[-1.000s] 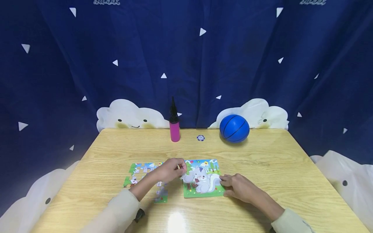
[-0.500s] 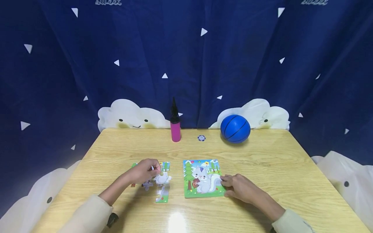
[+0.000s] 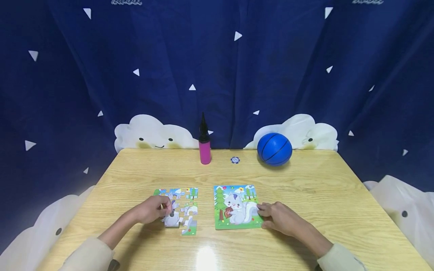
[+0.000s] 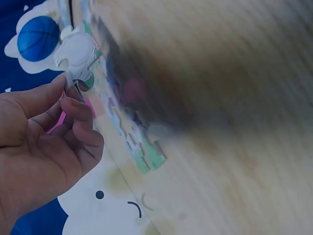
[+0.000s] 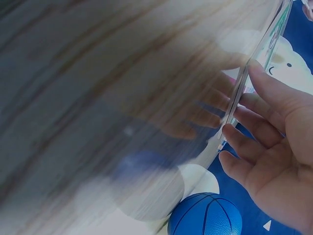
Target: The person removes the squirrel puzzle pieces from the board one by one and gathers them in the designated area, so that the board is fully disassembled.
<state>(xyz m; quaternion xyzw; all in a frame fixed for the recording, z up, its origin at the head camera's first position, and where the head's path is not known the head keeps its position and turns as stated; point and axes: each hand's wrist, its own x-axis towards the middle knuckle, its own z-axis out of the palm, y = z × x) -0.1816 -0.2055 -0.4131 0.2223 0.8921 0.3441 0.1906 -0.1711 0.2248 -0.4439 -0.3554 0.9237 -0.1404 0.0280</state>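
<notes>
Puzzle partly laid out, one piece held.

A white-and-green piece (image 4: 77, 53) is pinched in the left hand (image 3: 153, 211) over the loose pieces (image 3: 179, 209), which are spread with gaps, mostly unjoined, left of the squirrel picture board (image 3: 236, 206). The board's edge is touched by the right hand (image 3: 278, 217), fingers nearly straight. A pump (image 3: 204, 142) and ball (image 3: 274, 149) are seen at the table's (image 3: 305, 188) far edge.
</notes>
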